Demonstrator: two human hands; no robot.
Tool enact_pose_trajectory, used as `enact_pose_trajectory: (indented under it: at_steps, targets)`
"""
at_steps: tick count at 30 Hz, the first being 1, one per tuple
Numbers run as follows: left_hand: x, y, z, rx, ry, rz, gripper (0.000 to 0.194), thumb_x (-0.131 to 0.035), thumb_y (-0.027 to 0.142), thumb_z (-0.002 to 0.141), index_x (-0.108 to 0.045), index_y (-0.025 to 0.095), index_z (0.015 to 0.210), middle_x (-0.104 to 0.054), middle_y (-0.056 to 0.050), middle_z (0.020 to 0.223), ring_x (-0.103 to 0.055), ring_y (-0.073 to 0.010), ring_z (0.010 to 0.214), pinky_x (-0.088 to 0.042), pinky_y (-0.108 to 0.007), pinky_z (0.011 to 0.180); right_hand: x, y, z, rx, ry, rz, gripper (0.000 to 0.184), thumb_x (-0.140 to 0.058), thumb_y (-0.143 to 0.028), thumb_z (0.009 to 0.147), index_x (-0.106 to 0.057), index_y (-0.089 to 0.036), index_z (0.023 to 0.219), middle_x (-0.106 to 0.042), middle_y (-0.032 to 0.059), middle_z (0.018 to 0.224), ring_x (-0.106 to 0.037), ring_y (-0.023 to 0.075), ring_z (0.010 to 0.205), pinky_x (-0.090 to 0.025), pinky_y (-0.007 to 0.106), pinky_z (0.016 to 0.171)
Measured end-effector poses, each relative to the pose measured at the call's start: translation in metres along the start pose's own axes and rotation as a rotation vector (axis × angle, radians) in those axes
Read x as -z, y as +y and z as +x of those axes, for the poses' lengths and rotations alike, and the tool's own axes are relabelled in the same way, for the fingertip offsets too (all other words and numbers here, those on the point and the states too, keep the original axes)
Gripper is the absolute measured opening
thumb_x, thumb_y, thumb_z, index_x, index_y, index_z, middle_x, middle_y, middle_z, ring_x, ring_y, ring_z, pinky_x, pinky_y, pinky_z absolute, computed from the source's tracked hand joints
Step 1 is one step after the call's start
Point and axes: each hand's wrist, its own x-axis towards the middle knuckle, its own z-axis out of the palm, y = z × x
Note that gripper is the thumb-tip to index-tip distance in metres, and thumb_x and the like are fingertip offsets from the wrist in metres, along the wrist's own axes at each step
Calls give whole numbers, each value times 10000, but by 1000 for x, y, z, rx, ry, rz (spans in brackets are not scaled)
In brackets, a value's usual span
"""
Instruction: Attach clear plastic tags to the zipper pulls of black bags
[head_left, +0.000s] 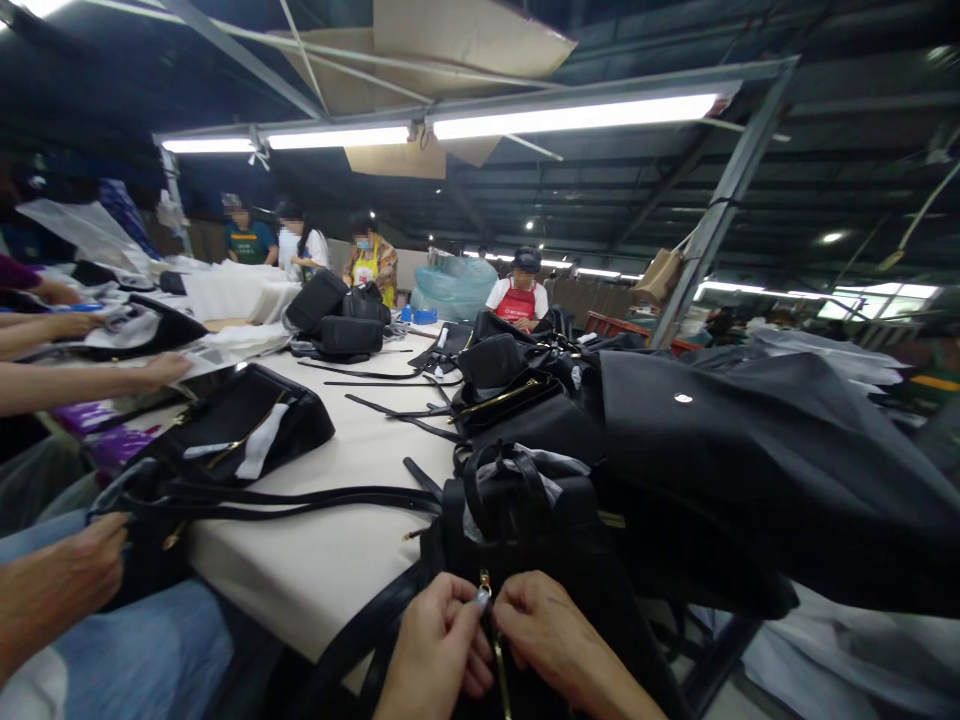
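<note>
A black backpack-style bag [525,520] lies in front of me at the table's near edge, with loop handles and grey-white wrapping at its top. Down its front runs a gold zipper [501,668]. My left hand [442,640] pinches the zipper pull [484,595], which has a small whitish wrap on it. My right hand [551,630] is closed just right of the pull, its fingertips pressed together; whatever they hold is hidden. Long black straps [315,500] stretch from the bag toward the left.
Black bags pile up on the right [750,450] and ahead [510,390] on the pale table [360,450]. At the left, co-workers' hands [67,580] handle another black bag [270,430]. Farther back stand several people, white sheets [240,290] and a metal post [720,200].
</note>
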Motion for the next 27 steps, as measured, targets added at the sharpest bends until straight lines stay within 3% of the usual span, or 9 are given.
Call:
enact_pose_trajectory:
  at_steps: [4, 11, 13, 18, 22, 27]
  targets:
    - [3, -1, 11, 114, -73, -232, 568, -659, 663, 611, -532, 161, 843, -630, -12, 515, -548, -119, 377, -394, -193, 360, -6, -1, 0, -12, 33, 28, 375, -485, -230, 830, -509, -202, 457, -512, -18, 433, -481, 114, 445, -306, 231, 477]
    - [-3, -12, 8, -19, -31, -203, 660, -612, 782, 626, -512, 173, 861, -621, 5, 513, -532, -112, 348, -360, -178, 323, -15, 6, -5, -21, 176, 84, 224, -481, -214, 816, -524, -207, 597, -576, -11, 526, -532, 122, 506, -295, 225, 475]
    - [-3, -12, 2, -64, -44, -170, 599, -588, 742, 706, -512, 175, 883, -628, 8, 547, -541, -103, 369, -371, -170, 340, -15, 7, -9, -5, 172, 211, 240, -466, -270, 822, -500, -204, 594, -542, -14, 508, -481, 108, 477, -290, 224, 470]
    - [0, -4, -12, -188, -64, 1, 355, -498, 534, 891, -518, 181, 922, -612, 20, 552, -537, -97, 400, -397, -169, 392, -21, 4, -14, -89, -90, 733, 429, -566, -585, 693, -465, -204, 524, -405, -69, 434, -257, 33, 328, -152, 216, 362]
    - [0, 1, -15, -236, -12, 73, 250, -468, 416, 920, -498, 192, 1026, -621, 28, 567, -564, -114, 420, -416, -178, 414, -33, 3, -10, -144, -90, 994, 531, -709, -662, 544, -441, -204, 523, -367, -101, 409, -224, 6, 305, -104, 197, 339]
    - [-1, -7, -10, -183, 81, 14, 380, -535, 442, 875, -406, 191, 1130, -665, 18, 612, -605, -143, 441, -449, -200, 414, -40, 1, -8, -179, -60, 1139, 583, -796, -660, 434, -542, -183, 653, -327, -148, 382, -176, -4, 303, -91, 176, 330]
